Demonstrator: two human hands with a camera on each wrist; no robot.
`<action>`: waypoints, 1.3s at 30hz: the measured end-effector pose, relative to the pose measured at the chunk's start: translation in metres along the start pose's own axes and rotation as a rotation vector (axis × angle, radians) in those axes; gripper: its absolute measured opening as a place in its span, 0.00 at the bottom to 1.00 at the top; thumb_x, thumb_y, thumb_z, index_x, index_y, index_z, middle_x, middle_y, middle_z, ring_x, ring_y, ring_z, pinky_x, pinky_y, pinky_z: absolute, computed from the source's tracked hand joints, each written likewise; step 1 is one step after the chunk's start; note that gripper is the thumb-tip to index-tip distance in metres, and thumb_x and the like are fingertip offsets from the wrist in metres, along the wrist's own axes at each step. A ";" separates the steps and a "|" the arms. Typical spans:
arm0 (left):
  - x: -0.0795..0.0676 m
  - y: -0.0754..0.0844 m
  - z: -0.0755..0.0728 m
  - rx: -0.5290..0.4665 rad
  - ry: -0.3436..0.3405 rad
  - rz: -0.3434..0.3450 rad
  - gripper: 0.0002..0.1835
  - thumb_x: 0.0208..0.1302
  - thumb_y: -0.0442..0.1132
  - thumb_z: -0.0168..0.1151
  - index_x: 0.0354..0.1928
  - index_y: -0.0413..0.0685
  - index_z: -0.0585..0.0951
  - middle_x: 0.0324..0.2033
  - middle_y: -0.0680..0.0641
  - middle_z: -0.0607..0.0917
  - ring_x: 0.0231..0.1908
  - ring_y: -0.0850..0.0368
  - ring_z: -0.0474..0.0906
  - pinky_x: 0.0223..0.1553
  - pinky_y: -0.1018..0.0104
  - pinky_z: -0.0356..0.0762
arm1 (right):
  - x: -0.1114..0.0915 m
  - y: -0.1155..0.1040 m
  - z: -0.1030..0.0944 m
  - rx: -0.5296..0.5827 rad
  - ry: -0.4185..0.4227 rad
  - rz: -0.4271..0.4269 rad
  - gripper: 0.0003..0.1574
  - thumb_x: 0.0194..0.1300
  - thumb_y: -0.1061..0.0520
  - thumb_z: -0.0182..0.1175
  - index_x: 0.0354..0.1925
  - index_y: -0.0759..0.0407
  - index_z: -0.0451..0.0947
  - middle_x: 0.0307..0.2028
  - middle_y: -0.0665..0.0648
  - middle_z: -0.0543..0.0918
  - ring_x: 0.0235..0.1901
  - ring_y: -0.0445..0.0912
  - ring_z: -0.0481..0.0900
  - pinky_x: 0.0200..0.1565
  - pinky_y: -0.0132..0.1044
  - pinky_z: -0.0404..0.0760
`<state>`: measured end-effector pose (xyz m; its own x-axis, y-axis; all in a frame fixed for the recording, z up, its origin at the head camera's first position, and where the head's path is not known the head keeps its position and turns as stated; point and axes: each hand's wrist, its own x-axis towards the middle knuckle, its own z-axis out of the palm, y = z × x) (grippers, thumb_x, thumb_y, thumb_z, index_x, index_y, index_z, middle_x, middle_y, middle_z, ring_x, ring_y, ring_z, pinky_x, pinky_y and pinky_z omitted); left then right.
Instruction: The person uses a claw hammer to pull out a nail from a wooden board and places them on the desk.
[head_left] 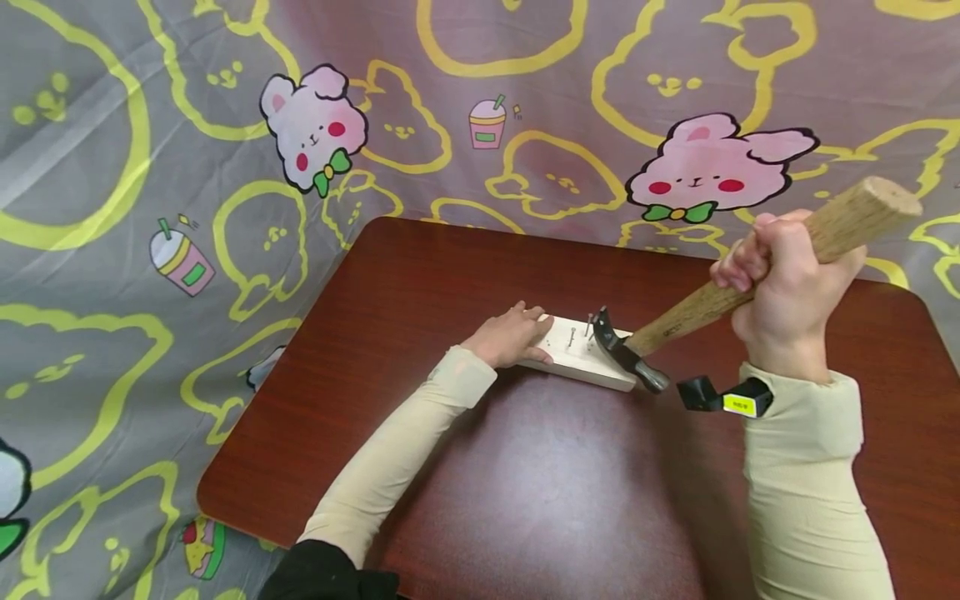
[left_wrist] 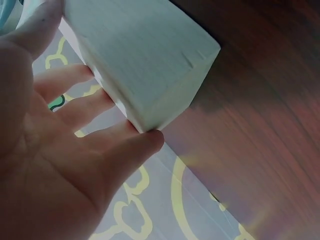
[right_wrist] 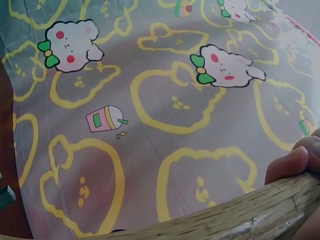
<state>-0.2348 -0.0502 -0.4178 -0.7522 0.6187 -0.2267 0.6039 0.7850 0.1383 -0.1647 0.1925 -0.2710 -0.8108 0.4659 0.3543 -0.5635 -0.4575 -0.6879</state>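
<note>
A pale wooden block (head_left: pixel 576 367) lies on the table, its left end gripped by my left hand (head_left: pixel 512 335). In the left wrist view the thumb and fingers (left_wrist: pixel 120 142) hold the end of the block (left_wrist: pixel 145 55) at its edges. My right hand (head_left: pixel 791 292) grips the wooden handle (head_left: pixel 693 317) of a claw hammer, also seen along the bottom of the right wrist view as a handle (right_wrist: pixel 215 220). The black hammer head (head_left: pixel 626 350) overlaps the block's right part, its claw right beside an upright nail (head_left: pixel 589 323). The hammer's striking face points toward me.
The dark reddish-brown table (head_left: pixel 420 283) has rounded corners. Behind and to the left hangs a grey-pink patterned cloth (head_left: pixel 450 108) with cartoon rabbits. A black camera mount (head_left: pixel 723 397) sits on my right wrist near the hammer head.
</note>
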 end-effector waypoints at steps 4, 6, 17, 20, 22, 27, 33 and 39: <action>0.001 0.001 0.002 0.012 0.007 0.005 0.39 0.59 0.63 0.58 0.69 0.54 0.67 0.67 0.47 0.68 0.69 0.37 0.60 0.58 0.43 0.74 | -0.002 -0.001 0.000 -0.012 -0.007 -0.006 0.15 0.55 0.72 0.48 0.15 0.68 0.59 0.06 0.56 0.57 0.06 0.46 0.50 0.10 0.37 0.52; 0.000 0.002 0.002 0.018 0.005 0.002 0.38 0.59 0.63 0.58 0.69 0.55 0.67 0.67 0.48 0.68 0.70 0.38 0.60 0.58 0.43 0.74 | -0.002 -0.002 0.000 -0.012 -0.012 -0.007 0.15 0.55 0.72 0.48 0.15 0.68 0.58 0.06 0.56 0.57 0.06 0.46 0.50 0.10 0.37 0.52; -0.002 0.004 0.002 0.008 -0.006 -0.005 0.40 0.61 0.63 0.56 0.72 0.55 0.64 0.69 0.48 0.66 0.71 0.38 0.57 0.62 0.44 0.71 | -0.004 -0.004 0.001 -0.004 -0.016 -0.007 0.15 0.54 0.72 0.47 0.15 0.68 0.58 0.06 0.56 0.56 0.06 0.46 0.50 0.10 0.38 0.51; -0.001 0.003 0.003 -0.023 -0.006 -0.008 0.40 0.61 0.63 0.57 0.72 0.55 0.63 0.70 0.48 0.64 0.72 0.38 0.55 0.63 0.43 0.69 | -0.004 -0.005 0.001 -0.006 -0.019 -0.008 0.15 0.54 0.72 0.48 0.15 0.68 0.58 0.06 0.56 0.56 0.06 0.46 0.50 0.10 0.37 0.51; -0.001 0.003 0.005 -0.049 -0.003 -0.013 0.41 0.61 0.63 0.58 0.72 0.55 0.63 0.72 0.48 0.62 0.73 0.38 0.53 0.65 0.43 0.66 | -0.004 -0.005 0.001 -0.002 -0.023 -0.008 0.15 0.55 0.72 0.48 0.15 0.68 0.58 0.06 0.56 0.56 0.06 0.46 0.50 0.10 0.37 0.51; -0.001 0.001 0.006 -0.114 -0.001 -0.027 0.40 0.60 0.62 0.60 0.71 0.55 0.65 0.74 0.45 0.59 0.74 0.39 0.50 0.69 0.45 0.59 | -0.005 -0.008 0.003 0.006 -0.029 -0.001 0.14 0.54 0.72 0.48 0.16 0.69 0.58 0.06 0.56 0.55 0.06 0.46 0.50 0.10 0.37 0.50; -0.007 0.001 0.000 -0.148 0.077 0.011 0.33 0.61 0.58 0.62 0.65 0.52 0.74 0.70 0.44 0.68 0.71 0.46 0.60 0.71 0.55 0.59 | -0.008 -0.015 0.009 0.032 -0.044 0.016 0.14 0.53 0.73 0.48 0.16 0.67 0.57 0.05 0.56 0.54 0.06 0.46 0.49 0.11 0.38 0.47; -0.020 0.012 -0.009 -0.216 0.321 0.049 0.21 0.64 0.52 0.62 0.55 0.51 0.81 0.53 0.51 0.82 0.56 0.53 0.75 0.59 0.62 0.72 | -0.013 -0.024 0.015 0.044 -0.066 0.026 0.16 0.52 0.74 0.52 0.17 0.67 0.56 0.05 0.55 0.52 0.06 0.46 0.49 0.11 0.39 0.46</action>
<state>-0.2148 -0.0525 -0.4025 -0.7887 0.6075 0.0941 0.5976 0.7219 0.3489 -0.1432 0.1867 -0.2494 -0.8330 0.4029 0.3791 -0.5475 -0.5019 -0.6696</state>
